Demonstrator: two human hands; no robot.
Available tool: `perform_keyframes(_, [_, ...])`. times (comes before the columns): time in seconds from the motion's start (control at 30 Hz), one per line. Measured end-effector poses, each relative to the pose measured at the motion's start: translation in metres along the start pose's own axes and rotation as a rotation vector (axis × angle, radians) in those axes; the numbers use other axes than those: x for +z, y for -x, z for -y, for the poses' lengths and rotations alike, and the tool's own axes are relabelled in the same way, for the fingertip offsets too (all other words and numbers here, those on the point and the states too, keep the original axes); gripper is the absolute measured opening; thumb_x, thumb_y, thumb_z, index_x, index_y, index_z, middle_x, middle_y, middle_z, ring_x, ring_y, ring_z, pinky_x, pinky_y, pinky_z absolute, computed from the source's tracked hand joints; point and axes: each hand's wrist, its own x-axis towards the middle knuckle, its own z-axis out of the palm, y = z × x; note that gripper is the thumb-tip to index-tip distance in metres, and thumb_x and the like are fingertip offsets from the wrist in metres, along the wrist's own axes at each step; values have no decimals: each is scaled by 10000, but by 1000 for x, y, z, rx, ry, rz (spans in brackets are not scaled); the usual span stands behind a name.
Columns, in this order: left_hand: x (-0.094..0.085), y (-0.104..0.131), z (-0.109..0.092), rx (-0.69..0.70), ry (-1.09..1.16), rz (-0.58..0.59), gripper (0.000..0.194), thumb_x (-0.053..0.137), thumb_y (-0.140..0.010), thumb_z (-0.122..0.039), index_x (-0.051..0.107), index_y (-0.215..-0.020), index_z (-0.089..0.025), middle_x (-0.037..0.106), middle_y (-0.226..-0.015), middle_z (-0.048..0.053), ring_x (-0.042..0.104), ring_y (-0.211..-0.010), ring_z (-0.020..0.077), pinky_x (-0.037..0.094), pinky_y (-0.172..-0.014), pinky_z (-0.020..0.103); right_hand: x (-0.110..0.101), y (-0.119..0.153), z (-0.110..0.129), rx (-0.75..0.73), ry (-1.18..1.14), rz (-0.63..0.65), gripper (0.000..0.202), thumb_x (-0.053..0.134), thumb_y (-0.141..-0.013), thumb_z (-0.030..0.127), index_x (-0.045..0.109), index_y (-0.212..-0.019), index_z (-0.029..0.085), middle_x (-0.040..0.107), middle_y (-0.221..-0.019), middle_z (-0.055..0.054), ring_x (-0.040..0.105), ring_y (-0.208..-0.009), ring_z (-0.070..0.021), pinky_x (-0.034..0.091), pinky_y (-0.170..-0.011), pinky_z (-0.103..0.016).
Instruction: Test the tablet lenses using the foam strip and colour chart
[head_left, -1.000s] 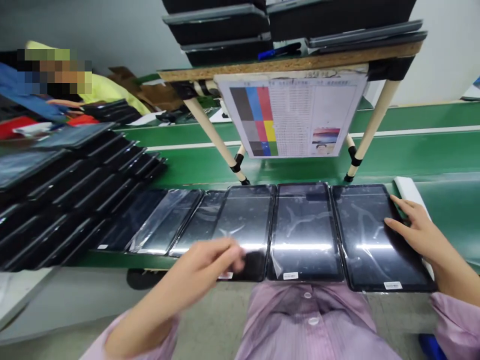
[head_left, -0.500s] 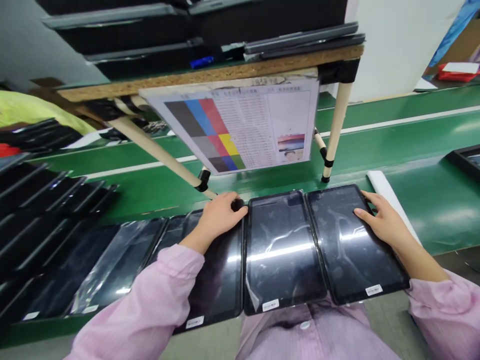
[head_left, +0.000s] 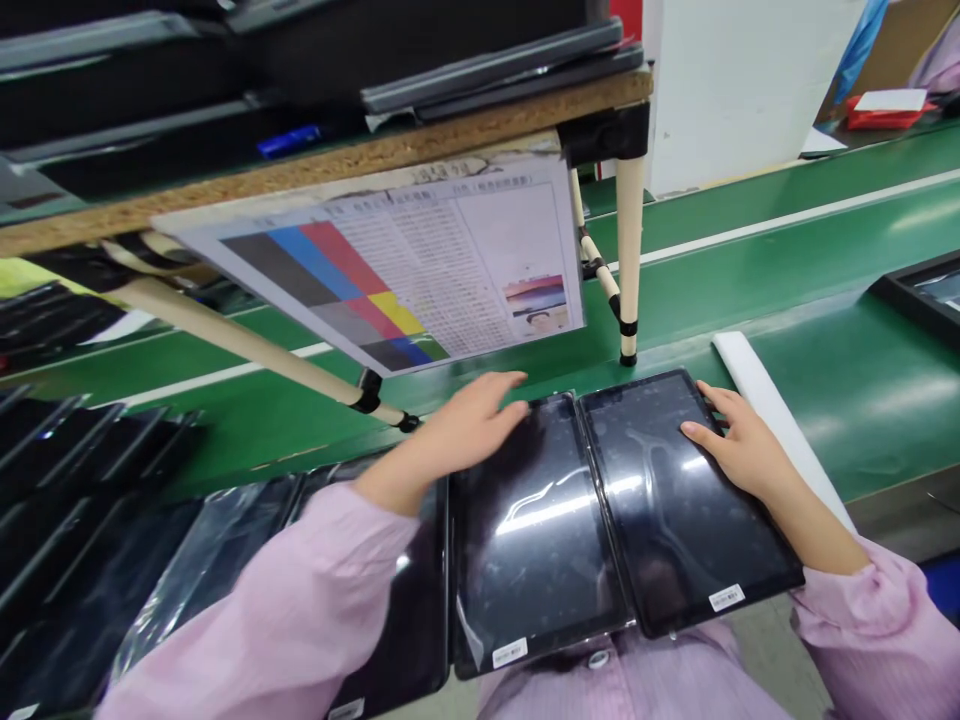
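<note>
Three black tablets or tablet screens with small white labels lie side by side in front of me. My right hand (head_left: 733, 442) grips the upper right edge of the right tablet (head_left: 675, 510), thumb over the glass and fingers along the side. Over the top left part of the middle tablet (head_left: 544, 540) hovers my left hand (head_left: 469, 425), fingers stretched to the right and holding nothing. Whether it touches the glass I cannot tell. The left tablet (head_left: 416, 620) is partly covered by my left forearm. Clear film with a lifted corner shows on the middle tablet.
A chipboard shelf (head_left: 480, 110) on beige pipe legs carries dark trays and a blue marker (head_left: 289, 141). Below it hangs a colour chart sheet (head_left: 450, 270). Stacked black trays (head_left: 67, 500) stand left. A white foam strip (head_left: 780, 425) lies right on the green bench (head_left: 885, 400).
My left hand has left the left tablet's top edge and moved right, over the middle tablet. My right hand keeps its hold on the right tablet. The view has swung right.
</note>
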Motion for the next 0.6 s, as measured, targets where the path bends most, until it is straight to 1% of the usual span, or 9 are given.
perform_keyframes(0.07, [28,-12,-22,41,-42,74,332,725,-828,-233,749,-1157,-203,736,-1333,109,623,-1354,311,369,-1237,376,1,-1,-2,12,-4,10,809,696,-847,590,585,-1550,206,594,-1517,-169,630,-1296,-381,578,-1029,-526])
perform_keyframes(0.1, [39,-16,-30,54,-81,109,294,716,-834,-238,752,-1122,-194,746,-1287,118,646,-1311,323,399,-1213,393,2,-1,-3,12,-10,15,816,693,-849,585,573,-1559,200,594,-1518,-170,628,-1307,-380,569,-1051,-529])
perform_keyframes(0.13, [49,-20,-35,63,-132,141,248,698,-843,-246,752,-1077,-185,751,-1239,129,666,-1261,334,428,-1182,414,3,-1,-4,8,-20,19,824,689,-853,580,561,-1567,191,595,-1518,-172,623,-1322,-380,557,-1077,-532])
perform_keyframes(0.2, [58,-24,-40,74,-252,182,184,648,-870,-268,738,-998,-172,741,-1158,152,682,-1176,354,466,-1119,461,5,-1,-6,-6,-43,22,834,680,-859,572,538,-1580,176,605,-1506,-176,616,-1346,-377,523,-1135,-542])
perform_keyframes(0.3, [57,-23,-43,84,-399,189,200,570,-909,-302,711,-955,-168,714,-1078,164,680,-1106,374,493,-1029,507,8,-1,-11,-20,-73,20,820,668,-868,562,527,-1580,180,635,-1473,-171,619,-1359,-366,488,-1182,-552])
perform_keyframes(0.4, [55,-21,-46,99,-478,182,240,502,-942,-304,704,-961,-176,705,-1048,152,684,-1071,357,507,-975,494,9,-1,-16,-39,-89,12,783,647,-886,556,536,-1569,189,634,-1483,-169,613,-1380,-360,476,-1200,-555])
perform_keyframes(0.47, [58,-21,-49,112,-507,181,260,488,-952,-295,715,-983,-171,711,-1060,152,686,-1081,346,510,-976,481,9,-3,-20,-59,-86,6,760,636,-899,552,544,-1562,191,634,-1482,-173,616,-1382,-359,469,-1208,-561])
perform_keyframes(0.53, [59,-20,-52,132,-521,191,301,488,-965,-295,734,-1070,-157,725,-1110,163,687,-1124,344,510,-1002,476,8,-5,-22,-78,-76,2,729,630,-913,547,556,-1552,204,647,-1463,-173,626,-1369,-357,474,-1201,-570])
perform_keyframes(0.6, [55,-14,-55,161,-517,198,403,479,-996,-326,708,-1274,-144,717,-1262,179,661,-1232,350,495,-1064,488,6,-8,-23,-80,-59,12,718,632,-921,547,560,-1550,208,655,-1449,-177,637,-1349,-363,500,-1169,-583])
